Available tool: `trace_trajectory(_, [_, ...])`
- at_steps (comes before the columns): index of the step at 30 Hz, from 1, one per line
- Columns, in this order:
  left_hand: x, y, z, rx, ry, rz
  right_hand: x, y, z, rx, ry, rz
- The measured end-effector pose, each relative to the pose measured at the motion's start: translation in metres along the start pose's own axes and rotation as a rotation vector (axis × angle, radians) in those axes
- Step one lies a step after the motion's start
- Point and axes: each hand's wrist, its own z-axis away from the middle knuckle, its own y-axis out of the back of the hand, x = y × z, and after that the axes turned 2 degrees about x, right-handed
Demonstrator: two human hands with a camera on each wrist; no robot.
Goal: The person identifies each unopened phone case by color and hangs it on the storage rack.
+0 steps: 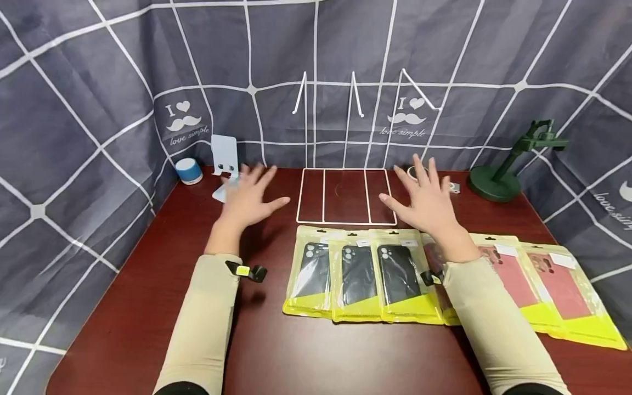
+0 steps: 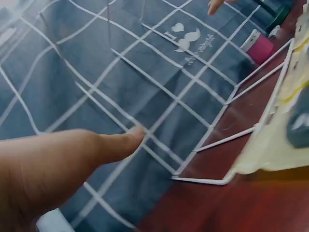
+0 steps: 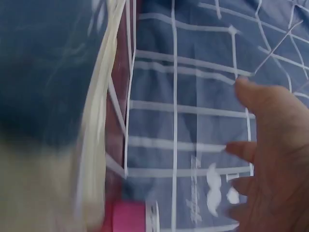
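Both hands are raised over the table with fingers spread, holding nothing. In the head view my left hand (image 1: 249,197) is at the left, overlapping a light blue phone stand (image 1: 225,151). My right hand (image 1: 428,203) hovers above the back edge of a row of packaged phone cases. Between the hands stands a white wire display rack (image 1: 345,224), its three bare hooks pointing up and forward. Dark phone cases (image 1: 400,271) in clear and yellow zip bags lie in front of the rack. Pink phone cases (image 1: 513,277) in similar bags overlap to the right, partly hidden by my right forearm.
A blue and white cylinder (image 1: 189,171) stands at the back left. At the back right is a dark green stand (image 1: 496,181). A pink cylinder with a white top (image 2: 258,47) sits near the rack. Grey checked cloth (image 1: 276,55) hangs behind the dark red table (image 1: 123,307).
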Motion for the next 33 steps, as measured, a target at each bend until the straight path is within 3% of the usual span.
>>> trace_trajectory(3, [0.009,-0.028,-0.011,-0.096,-0.077,0.263,-0.016,-0.002,-0.001,-0.065,0.072,-0.220])
trace_trajectory(5, [0.014,-0.048,-0.017,-0.160,-0.111,0.361,-0.032,-0.006,0.000,-0.164,0.125,-0.315])
trace_trajectory(8, [0.019,-0.069,-0.023,-0.174,-0.144,0.366,-0.062,-0.019,-0.005,-0.313,0.233,-0.341])
trace_trajectory(12, [0.017,-0.081,-0.024,-0.106,-0.130,0.383,-0.094,-0.041,-0.020,-0.413,0.370,-0.233])
trace_trajectory(16, [0.014,-0.085,-0.022,-0.120,-0.119,0.359,-0.109,-0.059,-0.029,-0.494,0.335,-0.109])
trace_trajectory(19, [0.012,-0.087,-0.020,-0.136,-0.123,0.342,-0.115,-0.070,-0.031,-0.544,0.283,-0.096])
trace_trajectory(24, [0.009,-0.086,-0.016,-0.129,-0.120,0.323,-0.122,-0.083,-0.030,-0.528,0.321,-0.186])
trace_trajectory(30, [-0.001,-0.085,-0.012,-0.106,-0.149,0.338,-0.126,-0.077,-0.025,-0.378,0.301,-0.400])
trace_trajectory(33, [-0.010,-0.083,-0.007,-0.085,-0.167,0.351,-0.130,-0.072,-0.025,-0.290,0.338,-0.503])
